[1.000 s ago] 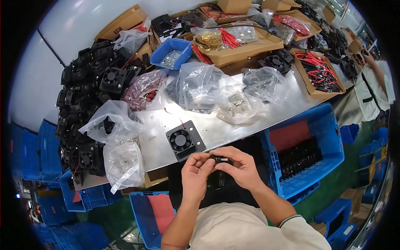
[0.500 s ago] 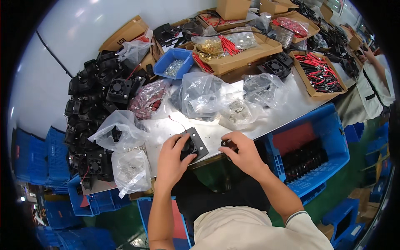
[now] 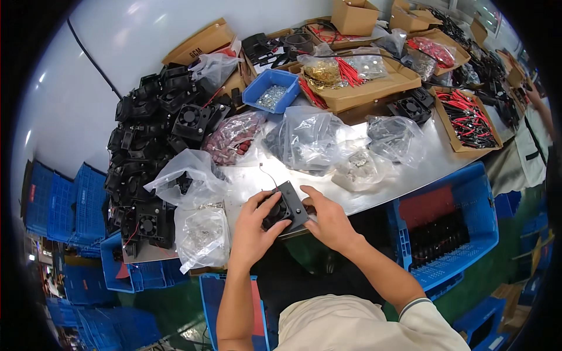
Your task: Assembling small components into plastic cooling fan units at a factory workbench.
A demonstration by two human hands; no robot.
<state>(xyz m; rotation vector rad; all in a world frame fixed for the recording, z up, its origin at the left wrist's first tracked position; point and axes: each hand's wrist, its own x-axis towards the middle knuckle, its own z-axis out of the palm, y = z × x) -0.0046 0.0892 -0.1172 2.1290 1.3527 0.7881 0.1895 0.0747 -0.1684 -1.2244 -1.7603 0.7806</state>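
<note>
My left hand is closed around a black cooling fan mounted on a flat black plate. The plate lies near the front edge of the metal table, and a thin wire runs up from it. My right hand is at the plate's right edge, thumb and fingers closed on a small black part. My fingers hide most of that part, so its kind does not show. Left of my hands lie an opened clear bag of small metal pieces and another clear bag with dark parts.
Black fans are heaped at the left. Behind my hands are a bag of dark red parts, a blue bin of screws and several clear bags. Boxes of red and black cables stand right; a blue crate is below the table edge.
My right hand has brought the small black part leftward, from beside the plate onto its right edge. The left hand keeps hold of the fan. The whole view has shifted somewhat.
</note>
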